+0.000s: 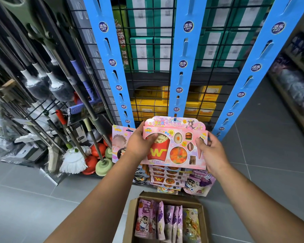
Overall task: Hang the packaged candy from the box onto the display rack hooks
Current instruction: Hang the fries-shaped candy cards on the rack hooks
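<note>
A: where's the candy pack (175,148) at?
B: up against the blue rack strip (181,71), left hand (139,142) and right hand (211,153) fingers clamped on its sides, above the box (167,220).

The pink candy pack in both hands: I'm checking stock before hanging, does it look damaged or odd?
Nothing stands out: the pink candy pack looks intact, held level between the left hand and right hand.

— What colours show?
— A pink candy pack (174,146) printed with red-and-yellow fries; blue strips (186,58) with round navy logos.
— And below?
— A brown box (135,207) of purple packets (158,220); grey floor (25,199).
</note>
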Demonstrator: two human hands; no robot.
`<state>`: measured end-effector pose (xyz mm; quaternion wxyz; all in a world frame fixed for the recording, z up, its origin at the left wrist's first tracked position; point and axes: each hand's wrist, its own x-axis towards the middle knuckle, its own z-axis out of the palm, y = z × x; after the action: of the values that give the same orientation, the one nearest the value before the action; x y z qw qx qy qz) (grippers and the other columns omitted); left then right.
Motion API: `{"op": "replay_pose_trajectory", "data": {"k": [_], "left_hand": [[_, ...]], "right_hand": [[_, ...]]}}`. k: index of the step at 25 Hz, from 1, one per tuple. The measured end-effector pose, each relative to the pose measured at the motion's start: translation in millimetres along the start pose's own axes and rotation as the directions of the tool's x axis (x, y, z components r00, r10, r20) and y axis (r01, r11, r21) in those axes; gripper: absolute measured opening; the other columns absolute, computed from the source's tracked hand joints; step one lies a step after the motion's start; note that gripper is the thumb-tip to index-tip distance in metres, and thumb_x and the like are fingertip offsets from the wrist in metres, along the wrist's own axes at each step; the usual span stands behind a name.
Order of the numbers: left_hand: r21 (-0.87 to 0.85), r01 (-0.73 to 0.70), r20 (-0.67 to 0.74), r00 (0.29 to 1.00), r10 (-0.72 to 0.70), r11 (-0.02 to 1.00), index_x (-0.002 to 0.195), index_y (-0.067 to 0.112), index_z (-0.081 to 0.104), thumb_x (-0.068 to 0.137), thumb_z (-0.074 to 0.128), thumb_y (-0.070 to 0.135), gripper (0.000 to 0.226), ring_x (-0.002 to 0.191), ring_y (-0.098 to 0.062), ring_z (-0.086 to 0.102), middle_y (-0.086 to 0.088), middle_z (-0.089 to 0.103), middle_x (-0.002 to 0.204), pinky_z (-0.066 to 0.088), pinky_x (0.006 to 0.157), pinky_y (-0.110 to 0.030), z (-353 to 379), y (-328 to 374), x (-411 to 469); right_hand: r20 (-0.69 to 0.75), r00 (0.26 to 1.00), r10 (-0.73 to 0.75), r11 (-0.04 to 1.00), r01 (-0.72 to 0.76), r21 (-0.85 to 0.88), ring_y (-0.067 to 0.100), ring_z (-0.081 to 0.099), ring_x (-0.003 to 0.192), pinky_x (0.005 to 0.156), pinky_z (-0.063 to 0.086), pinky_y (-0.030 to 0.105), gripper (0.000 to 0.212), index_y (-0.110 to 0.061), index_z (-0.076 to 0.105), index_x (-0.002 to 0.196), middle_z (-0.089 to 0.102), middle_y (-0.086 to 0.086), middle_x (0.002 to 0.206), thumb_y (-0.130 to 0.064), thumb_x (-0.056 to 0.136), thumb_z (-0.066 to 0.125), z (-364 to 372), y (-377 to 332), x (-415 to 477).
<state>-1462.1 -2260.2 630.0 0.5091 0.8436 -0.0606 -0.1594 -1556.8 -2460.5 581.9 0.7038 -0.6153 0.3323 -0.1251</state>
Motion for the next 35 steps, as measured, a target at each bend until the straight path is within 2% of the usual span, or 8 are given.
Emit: {"op": "replay_pose_trajectory", "data": {"k": [9,11,13,16,20,27,31,35], "left_hand": [[0.13,0.015,-0.04,0.999,-0.01,0.991,0.155,0.031,0.029,0.096,0.064,0.036,0.069,0.109,-0.015,0.061,0.003,0.061,0.133,0.05,0.062,-0.017,8,-16,6],[0.107,0.009,-0.035,0.999,-0.006,0.994,0.156,0.028,0.028,0.096,0.065,0.032,0.071,0.116,-0.018,0.061,0.0,0.06,0.137,0.06,0.079,-0.033,6,-20,4],[0.061,0.028,-0.009,1.0,-0.027,0.998,0.158,0.027,0.024,0.095,0.066,0.028,0.075,0.126,-0.024,0.058,-0.003,0.055,0.145,0.055,0.098,-0.046,2,-22,-1],[0.031,0.013,0.022,1.0,-0.014,0.999,0.157,0.029,0.026,0.093,0.069,0.028,0.077,0.137,-0.026,0.048,-0.001,0.048,0.152,0.047,0.107,-0.051,-5,-26,-14],[0.024,-0.069,0.073,0.995,0.068,0.997,0.153,0.031,0.034,0.092,0.071,0.031,0.071,0.134,-0.019,0.05,0.001,0.051,0.147,0.051,0.102,-0.039,-12,-33,-36],[0.05,-0.245,0.159,0.959,0.235,0.968,0.146,0.031,0.044,0.092,0.071,0.03,0.061,0.123,0.002,0.052,0.012,0.053,0.143,0.046,0.101,-0.023,-9,-62,-76],[0.03,-0.211,0.189,0.961,0.201,0.977,0.143,0.03,0.047,0.09,0.072,0.027,0.058,0.111,0.019,0.051,0.014,0.057,0.133,0.045,0.092,-0.005,9,-90,-101],[0.07,-0.125,0.215,0.971,0.107,0.99,0.139,0.039,0.047,0.09,0.073,0.028,0.057,0.116,0.007,0.056,0.012,0.059,0.137,0.045,0.092,-0.005,41,-130,-125]], "right_hand": [[-0.022,1.0,-0.003,0.997,0.001,-0.082,0.021,0.072,0.094,0.078,0.061,0.05,0.036,-0.026,0.053,0.131,0.07,0.001,0.117,-0.017,0.097,0.061,3,13,2],[-0.038,0.999,-0.021,0.995,0.017,-0.095,0.022,0.07,0.096,0.076,0.06,0.043,0.041,-0.024,0.05,0.136,0.068,0.003,0.119,-0.015,0.097,0.06,4,13,0],[-0.04,0.999,-0.029,0.993,0.024,-0.117,0.021,0.068,0.101,0.081,0.059,0.043,0.048,-0.022,0.045,0.141,0.065,0.004,0.124,-0.016,0.097,0.061,4,11,-5],[-0.034,0.998,-0.047,0.987,0.041,-0.153,0.019,0.062,0.116,0.096,0.053,0.042,0.058,-0.02,0.037,0.149,0.058,0.002,0.138,-0.027,0.096,0.062,1,10,-21],[-0.11,0.993,-0.034,0.988,0.017,-0.153,0.015,0.052,0.119,0.095,0.049,0.034,0.063,-0.022,0.034,0.151,0.046,0.004,0.149,-0.028,0.095,0.063,2,13,-51],[-0.065,0.993,-0.094,0.977,0.079,-0.199,0.007,0.059,0.111,0.096,0.05,0.033,0.047,-0.041,0.048,0.131,0.057,-0.011,0.124,-0.016,0.094,0.064,2,49,-110],[-0.013,0.997,-0.076,0.954,0.069,-0.291,0.002,0.056,0.113,0.085,0.044,0.016,0.052,-0.034,0.047,0.138,0.056,-0.014,0.124,-0.019,0.092,0.067,-8,80,-131],[0.02,1.0,0.007,0.936,0.001,-0.351,0.007,0.057,0.114,0.09,0.045,0.019,0.054,-0.031,0.047,0.139,0.057,-0.011,0.125,-0.017,0.091,0.068,-36,126,-136]]}}
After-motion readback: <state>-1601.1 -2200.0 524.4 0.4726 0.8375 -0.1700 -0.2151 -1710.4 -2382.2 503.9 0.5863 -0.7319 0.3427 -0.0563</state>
